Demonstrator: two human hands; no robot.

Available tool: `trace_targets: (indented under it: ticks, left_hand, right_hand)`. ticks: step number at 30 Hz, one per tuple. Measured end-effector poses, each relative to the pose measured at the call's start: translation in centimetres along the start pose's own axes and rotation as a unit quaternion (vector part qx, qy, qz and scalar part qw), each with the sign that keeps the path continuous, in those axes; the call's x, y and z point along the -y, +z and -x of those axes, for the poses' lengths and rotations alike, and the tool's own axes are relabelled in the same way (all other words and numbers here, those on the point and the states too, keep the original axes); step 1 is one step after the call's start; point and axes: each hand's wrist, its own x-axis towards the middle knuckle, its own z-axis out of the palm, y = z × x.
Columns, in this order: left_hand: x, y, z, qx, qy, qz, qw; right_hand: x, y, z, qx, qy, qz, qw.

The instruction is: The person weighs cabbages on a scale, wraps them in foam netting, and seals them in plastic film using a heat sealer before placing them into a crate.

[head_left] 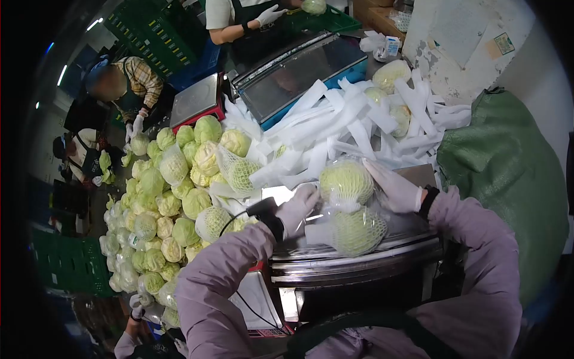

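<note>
A net-sleeved cabbage under clear plastic film sits on the metal-edged work surface. A second net-sleeved cabbage lies just below it, nearer me. My gloved left hand is at the left of the upper cabbage, its fingers curled together on the film. Against that cabbage's right side rests my gloved right hand, its fingers stretched out flat. A dark device is strapped at my left wrist, with a cable running down from it.
Many cabbages are piled at the left. White foam nets lie beyond my hands. A scale and a blue-sided machine stand behind. A green sack bulges at the right. Several co-workers are at the left and back.
</note>
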Motion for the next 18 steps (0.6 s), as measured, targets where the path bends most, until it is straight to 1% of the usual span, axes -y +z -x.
trace_targets:
  ticks: [1, 2, 3, 4, 5, 6, 8, 10, 11, 12, 13, 14, 15, 16, 17, 18]
  left_hand:
    - [-0.5, 1.5, 0.6, 0.004, -0.004, 0.005, 1.000]
    - [-1.0, 2.8, 1.0, 0.012, -0.066, 0.063, 0.996]
    - [-1.4, 3.8, 1.1, 0.019, -0.128, 0.120, 0.984]
    - [-1.6, 4.8, 0.7, 0.022, -0.132, 0.122, 0.983]
    - [-1.8, 5.6, 0.2, -0.006, -0.118, -0.011, 0.993]
    - [-2.1, 6.1, 0.0, -0.033, -0.101, -0.145, 0.984]
    - [-2.4, 6.4, 0.3, -0.038, -0.113, -0.168, 0.979]
    - [-2.2, 6.0, 0.5, -0.046, -0.094, -0.110, 0.988]
    - [-3.4, 3.9, -0.1, -0.056, -0.092, -0.122, 0.987]
    - [-6.5, 0.7, -0.9, -0.034, -0.085, -0.097, 0.991]
    - [-9.0, -1.5, -1.4, -0.010, -0.079, -0.067, 0.995]
    - [-9.9, -2.5, -2.1, -0.016, -0.077, -0.073, 0.994]
    - [-10.6, -3.4, -3.0, 0.088, -0.135, -0.058, 0.985]
    - [-11.3, -3.9, -3.3, 0.192, -0.193, -0.041, 0.961]
    - [-9.6, -1.4, -0.8, 0.112, -0.138, 0.130, 0.975]
    - [-11.5, -2.8, -0.6, 0.111, -0.140, 0.131, 0.975]
  right_hand:
    - [0.5, 0.4, 0.8, 0.005, -0.004, -0.007, 1.000]
    - [0.7, 0.7, 1.5, 0.010, -0.006, -0.015, 1.000]
    - [0.7, 1.0, 2.0, 0.028, -0.005, 0.024, 0.999]
    - [0.7, 1.5, 2.2, 0.031, -0.004, 0.019, 0.999]
    - [0.8, 2.0, 2.4, 0.013, 0.002, 0.024, 1.000]
    - [0.9, 2.4, 2.5, -0.004, 0.007, 0.029, 1.000]
    - [0.0, 3.5, 2.2, -0.013, 0.008, 0.034, 0.999]
    - [-0.6, 3.9, 2.0, -0.028, -0.001, 0.045, 0.999]
    - [-0.1, 3.0, 1.7, -0.030, -0.001, -0.030, 0.999]
    - [0.2, 2.2, 1.3, -0.031, 0.000, -0.104, 0.994]
    - [0.2, 1.8, 1.0, -0.037, -0.031, -0.173, 0.984]
    - [0.4, 0.9, 1.0, -0.039, -0.036, -0.167, 0.985]
    - [0.8, -0.2, 1.1, -0.004, -0.036, -0.194, 0.980]
    - [1.3, -1.3, 1.3, 0.033, -0.034, -0.223, 0.974]
    - [2.0, -2.3, 1.5, 0.034, -0.036, -0.221, 0.974]
    - [2.9, -3.2, 1.9, 0.079, -0.025, -0.261, 0.962]
